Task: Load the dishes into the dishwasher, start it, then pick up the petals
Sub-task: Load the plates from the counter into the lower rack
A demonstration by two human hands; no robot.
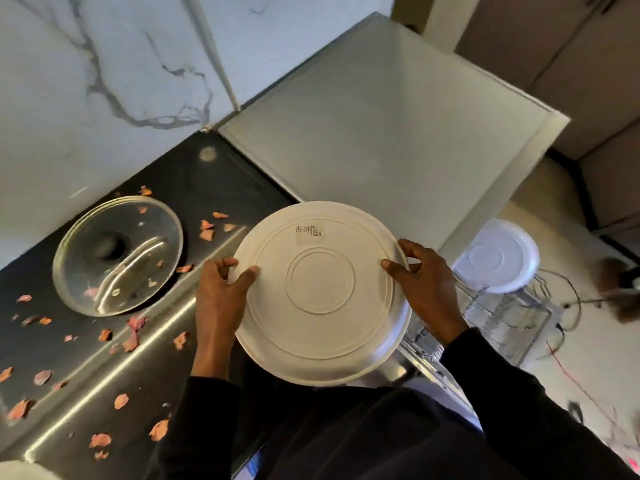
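I hold a large white plate upside down in front of my chest, its underside with a label facing me. My left hand grips its left rim, thumb on the underside. My right hand grips the right rim the same way. Below and to the right stands a pulled-out dishwasher rack of wire, with another white plate standing in it. A glass pot lid lies on the dark counter at the left. Pink-orange petals are scattered over the counter.
A white appliance top fills the space behind the plate. A marble wall rises behind the counter. The counter's metal front edge runs diagonally. Thin cables lie on the pale floor at the right.
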